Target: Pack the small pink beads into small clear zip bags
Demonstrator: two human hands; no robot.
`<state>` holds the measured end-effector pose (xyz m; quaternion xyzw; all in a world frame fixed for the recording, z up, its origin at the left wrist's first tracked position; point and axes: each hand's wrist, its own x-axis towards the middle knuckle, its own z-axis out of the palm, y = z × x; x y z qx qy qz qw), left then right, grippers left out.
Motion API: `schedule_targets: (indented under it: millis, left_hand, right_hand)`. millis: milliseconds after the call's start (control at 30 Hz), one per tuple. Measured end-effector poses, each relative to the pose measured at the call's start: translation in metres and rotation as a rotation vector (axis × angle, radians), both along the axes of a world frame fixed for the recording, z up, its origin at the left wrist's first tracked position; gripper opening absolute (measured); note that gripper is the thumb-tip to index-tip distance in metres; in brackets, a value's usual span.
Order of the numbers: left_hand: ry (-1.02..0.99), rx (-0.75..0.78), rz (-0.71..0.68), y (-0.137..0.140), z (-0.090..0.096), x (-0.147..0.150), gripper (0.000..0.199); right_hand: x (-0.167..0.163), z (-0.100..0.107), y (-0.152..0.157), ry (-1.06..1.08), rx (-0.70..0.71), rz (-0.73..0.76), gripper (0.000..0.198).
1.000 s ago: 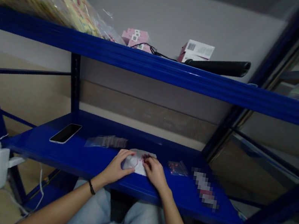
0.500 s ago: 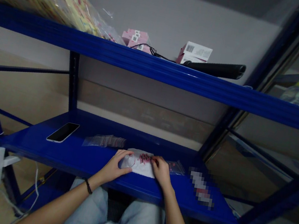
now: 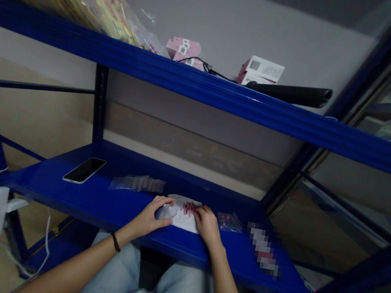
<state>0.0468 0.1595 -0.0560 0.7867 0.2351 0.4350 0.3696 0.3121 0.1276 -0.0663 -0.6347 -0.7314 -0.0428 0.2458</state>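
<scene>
A white sheet [image 3: 183, 222], perhaps paper or cloth, lies near the front edge of the blue shelf board. On it sits a small heap of dark pink pieces [image 3: 188, 209], too small to name. My left hand [image 3: 149, 218] rests at the sheet's left end, thumb and forefinger spread apart with nothing between them. At the heap's right side, my right hand [image 3: 208, 224] has its fingers curled down and pressed together; whatever lies under the fingertips is hidden. Just right of that hand is a clear zip bag [image 3: 230, 222] holding a few pinkish pieces.
A row of clear small bags [image 3: 139, 183] lies behind my left hand, a phone [image 3: 84, 170] farther left. A blurred-out strip [image 3: 264, 249] lies at right. Overhead, the upper shelf beam [image 3: 205, 85] carries pink boxes [image 3: 185, 51] and a black handle-like object [image 3: 294, 93].
My right hand has shifted slightly left toward the pink heap, showing more of the clear zip bag. My left hand stays at the sheet's end. The camera view has turned slightly.
</scene>
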Motion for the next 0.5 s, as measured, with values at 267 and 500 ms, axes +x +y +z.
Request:
schedule_targets:
  millis: [267,500]
  left_hand:
    - [0.017,0.001,0.002,-0.002,0.003,0.000,0.054]
    - [0.048,-0.004,0.007,-0.001,0.003,0.000,0.053]
  right_hand:
    - [0.002,0.017,0.003,-0.083,-0.105,-0.068,0.027]
    - [-0.001,0.018,0.002,-0.026,-0.154,-0.066,0.024]
